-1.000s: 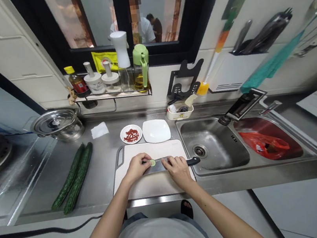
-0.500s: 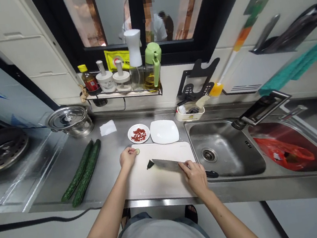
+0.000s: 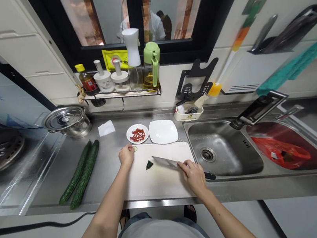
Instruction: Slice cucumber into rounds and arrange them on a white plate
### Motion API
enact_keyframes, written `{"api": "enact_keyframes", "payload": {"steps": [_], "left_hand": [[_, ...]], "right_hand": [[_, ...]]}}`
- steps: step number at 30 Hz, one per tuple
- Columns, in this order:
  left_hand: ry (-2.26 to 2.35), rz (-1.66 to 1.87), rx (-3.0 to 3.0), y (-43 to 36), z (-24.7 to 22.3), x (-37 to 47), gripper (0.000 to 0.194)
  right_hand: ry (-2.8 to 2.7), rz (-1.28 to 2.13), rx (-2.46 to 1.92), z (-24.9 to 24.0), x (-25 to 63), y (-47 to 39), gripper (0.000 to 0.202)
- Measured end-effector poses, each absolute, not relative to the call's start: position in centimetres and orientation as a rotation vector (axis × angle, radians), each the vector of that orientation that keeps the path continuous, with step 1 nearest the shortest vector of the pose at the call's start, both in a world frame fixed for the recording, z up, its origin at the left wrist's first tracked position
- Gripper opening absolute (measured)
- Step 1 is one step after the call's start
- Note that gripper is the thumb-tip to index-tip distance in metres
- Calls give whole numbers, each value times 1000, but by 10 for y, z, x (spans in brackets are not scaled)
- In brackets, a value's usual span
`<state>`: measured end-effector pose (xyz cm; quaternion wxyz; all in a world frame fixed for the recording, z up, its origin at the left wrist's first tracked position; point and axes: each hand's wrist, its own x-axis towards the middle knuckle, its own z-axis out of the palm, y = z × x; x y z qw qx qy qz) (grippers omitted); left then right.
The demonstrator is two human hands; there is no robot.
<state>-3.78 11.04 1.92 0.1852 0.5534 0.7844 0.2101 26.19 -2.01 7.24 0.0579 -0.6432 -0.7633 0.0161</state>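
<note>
My left hand (image 3: 126, 155) is closed at the far left corner of the white cutting board (image 3: 139, 187), its fingertips at a thin round cucumber slice (image 3: 135, 148). In my right hand (image 3: 193, 173) is a kitchen knife (image 3: 165, 161), gripped where the blade meets the black handle. The blade points left, above the board. A dark green cucumber end piece (image 3: 149, 164) lies just left of the knife tip, apart from it. Two whole cucumbers (image 3: 85, 173) lie side by side on the steel counter, left of the board.
Behind the board stand a small plate (image 3: 129, 137) with red bits and a white square plate (image 3: 163, 131). A steel sink (image 3: 225, 148) is at right, with a red bag (image 3: 282, 152) in its second basin. A lidded pot (image 3: 68, 122) and white tissue (image 3: 106, 128) sit at left.
The knife tip has come away from the cucumber end piece. My left hand and the slice have shifted slightly toward the board's far edge. The whole view has moved a little.
</note>
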Motion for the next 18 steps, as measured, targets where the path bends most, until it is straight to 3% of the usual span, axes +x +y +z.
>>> {"api": "enact_keyframes", "payload": {"steps": [8,18], "left_hand": [[2223,623,1654,104,21,-39,22],[1846,1107,1700,41,24,-7,21]], "right_hand": [[-2205,200,-1946,79,255,-16,34],[-2090,551,-1962,85,243,-11,37]]}}
